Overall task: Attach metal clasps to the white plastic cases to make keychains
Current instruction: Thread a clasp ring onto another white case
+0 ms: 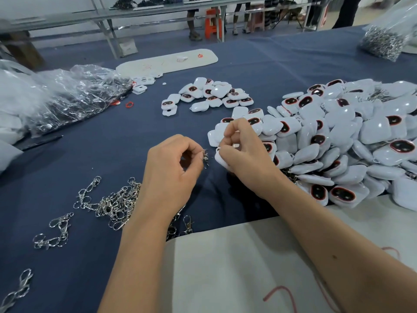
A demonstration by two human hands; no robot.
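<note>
Both hands are up over the blue bench (259, 71), close together. The left hand (171, 172) has its grip curled tight, thumb and forefinger pinching a small metal clasp (205, 157). Right beside it, the right hand (243, 152) has its fingers curled round a white case (220, 160), holding it by its near corner; clasp and case sit just apart, almost touching. The big heap of white cases (352, 141) sprawls to the right of the hands, many showing dark red-rimmed ovals. A smaller cluster of cases (209, 94) lies beyond the hands. Loose clasps (112, 204) are scattered left of the left wrist. Further left, a crumpled clear plastic bag (67, 93); a white sheet (225, 267) lies under the forearms
</note>
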